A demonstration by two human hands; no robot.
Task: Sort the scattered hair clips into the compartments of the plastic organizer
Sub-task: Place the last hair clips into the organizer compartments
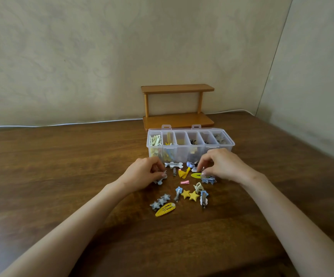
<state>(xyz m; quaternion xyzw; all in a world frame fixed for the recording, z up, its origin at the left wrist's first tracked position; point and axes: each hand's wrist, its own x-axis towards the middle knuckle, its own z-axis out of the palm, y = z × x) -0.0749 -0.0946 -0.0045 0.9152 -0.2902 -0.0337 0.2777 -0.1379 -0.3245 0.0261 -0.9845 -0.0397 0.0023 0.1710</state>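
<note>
A clear plastic organizer with several compartments stands on the wooden table, clips lying in most of them. In front of it hair clips are scattered: a yellow snap clip, blue star clips, two yellow stars, a pink clip, a white bone-shaped clip. My left hand rests at the left of the pile, fingers closed on a pale blue clip. My right hand is at the right of the pile, fingertips pinching a small clip above a blue star clip.
A small two-tier wooden shelf stands against the wall right behind the organizer. A white cable runs along the table's back edge. The table stretches wide on the left and toward me.
</note>
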